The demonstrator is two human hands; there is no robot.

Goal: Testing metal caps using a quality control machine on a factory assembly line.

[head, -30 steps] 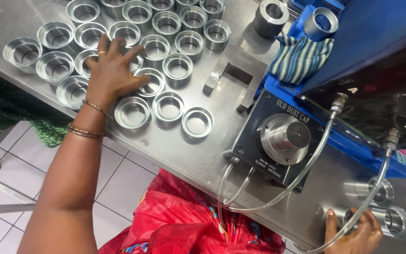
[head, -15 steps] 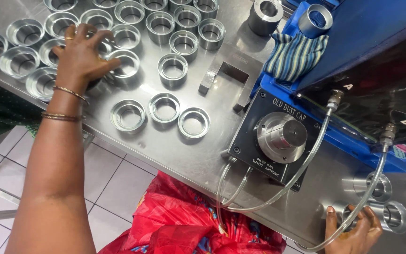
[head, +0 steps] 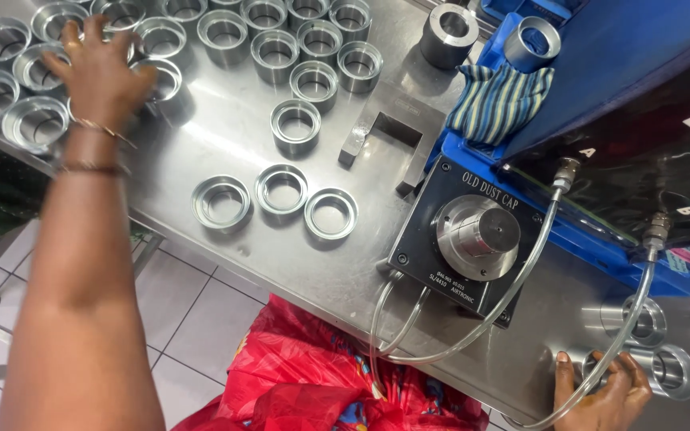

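Note:
My left hand [head: 104, 73] reaches far left over a cluster of shiny metal rings [head: 33, 72] on the steel table [head: 225, 128], fingers spread and resting on them; whether it grips one I cannot tell. Three shallow rings [head: 285, 190] lie in a row near the table's front edge. My right hand [head: 600, 391] sits at the lower right edge, fingers curled against a metal cylinder [head: 664, 369]. Between the hands stands a black fixture [head: 465, 239] with a round metal post on top.
Clear tubes [head: 473, 335] run from the fixture to a blue and black machine [head: 632, 120]. A striped cloth [head: 497, 100] and two thick metal sleeves [head: 450, 32] sit near it. A steel bracket [head: 393, 132] lies mid-table. A red bag [head: 321, 383] is below on the tiled floor.
My left hand has slid left and further away across the rings. The view has shifted, so the three front rings now sit nearer the middle. My right hand stays by the cylinder.

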